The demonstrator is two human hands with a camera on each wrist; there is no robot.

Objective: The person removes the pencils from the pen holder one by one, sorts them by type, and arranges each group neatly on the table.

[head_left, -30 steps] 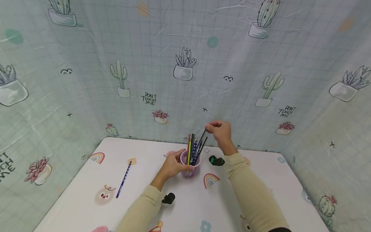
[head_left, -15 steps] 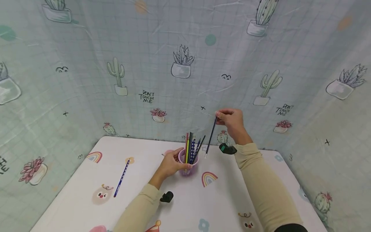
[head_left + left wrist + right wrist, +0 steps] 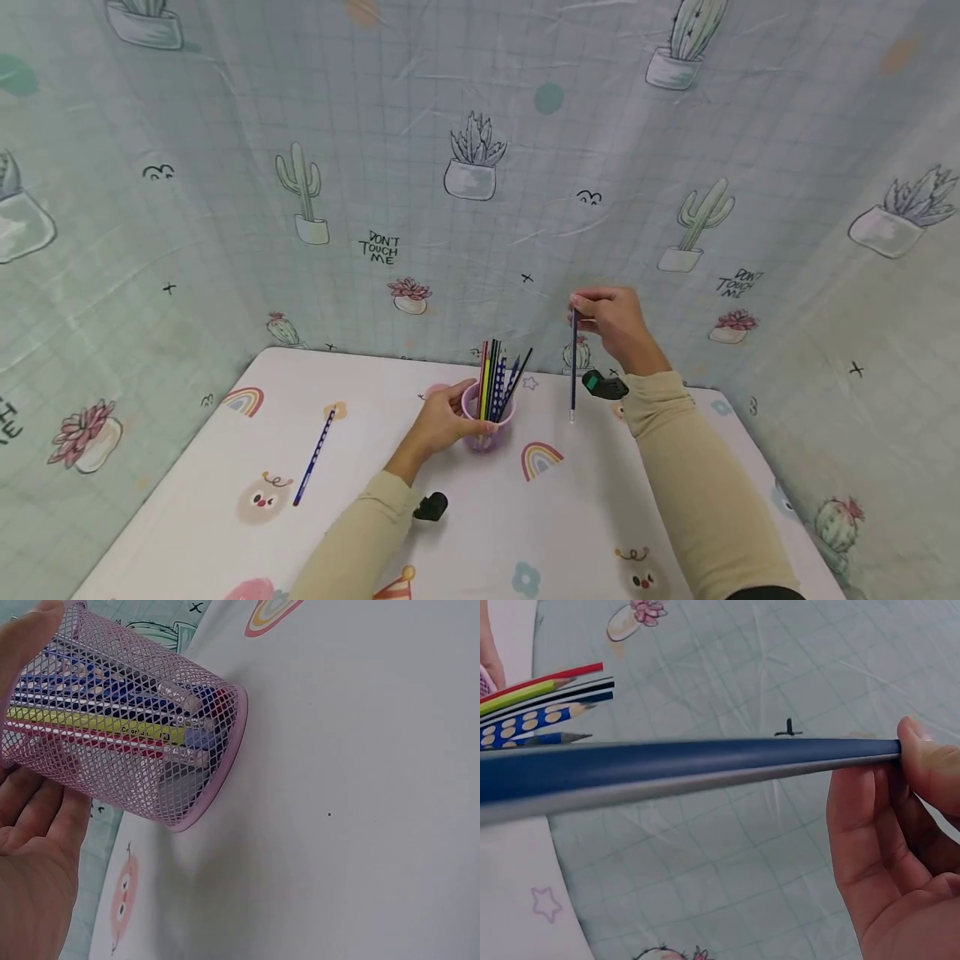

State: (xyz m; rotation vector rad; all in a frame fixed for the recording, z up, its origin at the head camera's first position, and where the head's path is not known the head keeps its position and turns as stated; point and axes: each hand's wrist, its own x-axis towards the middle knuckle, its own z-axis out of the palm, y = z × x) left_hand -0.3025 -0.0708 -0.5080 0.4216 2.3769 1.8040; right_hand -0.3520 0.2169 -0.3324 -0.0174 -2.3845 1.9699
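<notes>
My left hand (image 3: pixel 438 425) grips a pink mesh pencil cup (image 3: pixel 124 796), thumb on the near side and fingers round the far side. Several pencils (image 3: pixel 491 379) stand in the cup, among them red, yellow-green, black and blue with white dots. At the upper end, my right hand (image 3: pixel 621 329) pinches a dark blue pencil (image 3: pixel 573 358) between thumb and fingers. That pencil hangs almost upright to the right of the cup, apart from it. In the right wrist view its blue and grey sides (image 3: pixel 705 761) cross the picture.
A blue pencil with white dots (image 3: pixel 315 457) lies on the white printed table (image 3: pixel 480 533), left of the cup. Behind stands a cactus-print cloth (image 3: pixel 480 242). Black wrist devices (image 3: pixel 431 506) sit at both wrists.
My right hand has drawn the dark blue pencil up out of the cup and carried it right, where it now hangs nearly vertical. My left hand stays on the cup.
</notes>
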